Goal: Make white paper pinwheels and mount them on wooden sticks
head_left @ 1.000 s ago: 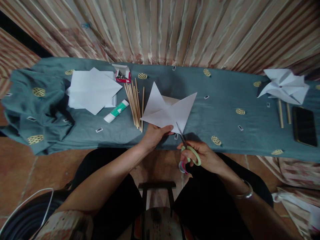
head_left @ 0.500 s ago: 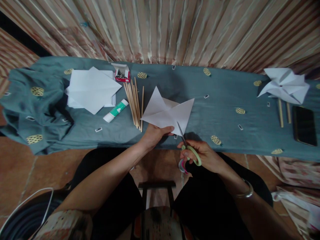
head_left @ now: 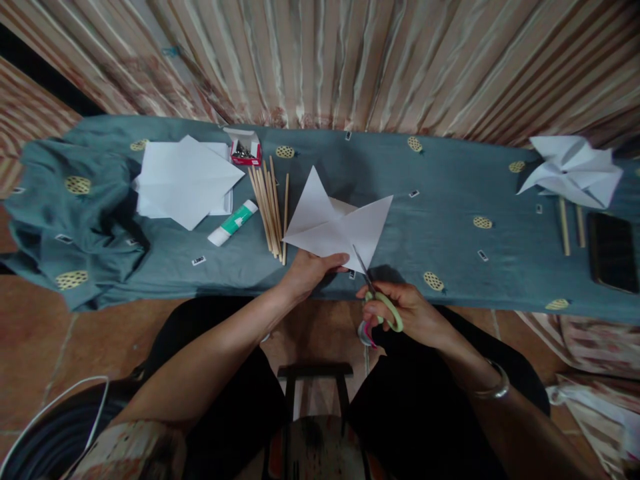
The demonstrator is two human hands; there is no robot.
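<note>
A white sheet of paper [head_left: 325,233], slit from several corners, is pinched along its near edge by my left hand [head_left: 313,270], thumb on top and fingers underneath. My right hand [head_left: 400,310] grips scissors [head_left: 383,308] with pale green handles. Their blades lie at the paper's near right corner and point in toward its middle. Just left of the paper lie several thin wooden sticks [head_left: 267,213]. A green and white glue stick [head_left: 233,223] rests beside them.
A stack of white paper [head_left: 185,180] lies at the left, near a small red box [head_left: 245,148] of metal pins. Paper pinwheels [head_left: 575,170] on sticks and a dark phone [head_left: 613,252] are at the far right. The blue-green cloth [head_left: 450,247] covers the table, with a curtain behind.
The scissor blades have moved very slightly along the paper's corner, and the paper's flaps stand a little more spread. Both hands keep their grips.
</note>
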